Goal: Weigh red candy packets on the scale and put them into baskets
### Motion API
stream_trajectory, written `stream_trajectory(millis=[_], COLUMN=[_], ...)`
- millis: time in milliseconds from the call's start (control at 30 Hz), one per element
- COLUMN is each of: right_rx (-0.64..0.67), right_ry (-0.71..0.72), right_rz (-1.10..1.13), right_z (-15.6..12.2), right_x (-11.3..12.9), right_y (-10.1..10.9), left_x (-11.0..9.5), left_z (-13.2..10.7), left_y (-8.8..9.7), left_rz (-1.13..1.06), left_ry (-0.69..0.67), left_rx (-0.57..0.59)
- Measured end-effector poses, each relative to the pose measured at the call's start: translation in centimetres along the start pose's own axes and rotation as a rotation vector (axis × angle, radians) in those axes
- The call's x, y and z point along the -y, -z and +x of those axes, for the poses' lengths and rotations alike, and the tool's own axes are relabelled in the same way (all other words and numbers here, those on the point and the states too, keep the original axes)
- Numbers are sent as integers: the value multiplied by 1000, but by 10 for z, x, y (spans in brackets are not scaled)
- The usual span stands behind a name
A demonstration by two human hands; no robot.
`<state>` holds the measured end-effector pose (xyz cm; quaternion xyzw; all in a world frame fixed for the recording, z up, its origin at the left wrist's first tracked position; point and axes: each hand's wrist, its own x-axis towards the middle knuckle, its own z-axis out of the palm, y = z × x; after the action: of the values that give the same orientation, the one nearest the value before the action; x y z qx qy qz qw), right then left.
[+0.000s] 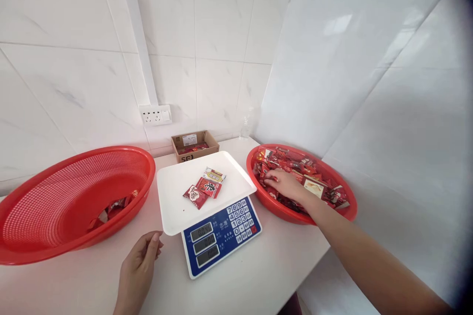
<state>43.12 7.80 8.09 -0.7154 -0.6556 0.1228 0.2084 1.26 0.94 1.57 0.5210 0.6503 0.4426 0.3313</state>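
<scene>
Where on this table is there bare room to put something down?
The table is bare in front of the scale, right of the left hand, and in the strip between scale and right basket. The left basket is mostly bare mesh. The right basket is heaped with packets, with the right hand in it.

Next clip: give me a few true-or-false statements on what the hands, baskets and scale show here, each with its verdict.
1. The right hand reaches into the right basket, which is full of red packets. True.
2. The tray on the scale is bare. False: three packets lie on it.
3. The left hand holds a packet over the left basket. False: it rests empty on the table by the tray's front corner.
4. The left basket holds only a few packets. True.
5. A cardboard box stands behind the scale. True.
</scene>
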Motion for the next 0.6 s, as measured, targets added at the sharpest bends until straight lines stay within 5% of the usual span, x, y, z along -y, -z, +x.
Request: stream_trajectory(millis=[133, 267, 333, 500, 600], right_rx=[-189, -316, -252, 169, 221], right_ry=[-41, -13, 105, 524, 546], right_rz=[41, 183, 238, -17, -63], right_z=[1, -2, -8, -19, -15], right_x=[6, 39, 65, 115, 124], right_y=[14, 24, 19, -13, -26], left_x=[-5, -11, -13, -9, -4], left_z=[-1, -4, -6, -7, -5], left_y=[0, 0, 0, 1, 0], left_rz=[-54, -105, -111, -98, -102], left_ry=[-12, -30, -48, -97, -99], left_rx=[-12, -24, -34, -43, -42])
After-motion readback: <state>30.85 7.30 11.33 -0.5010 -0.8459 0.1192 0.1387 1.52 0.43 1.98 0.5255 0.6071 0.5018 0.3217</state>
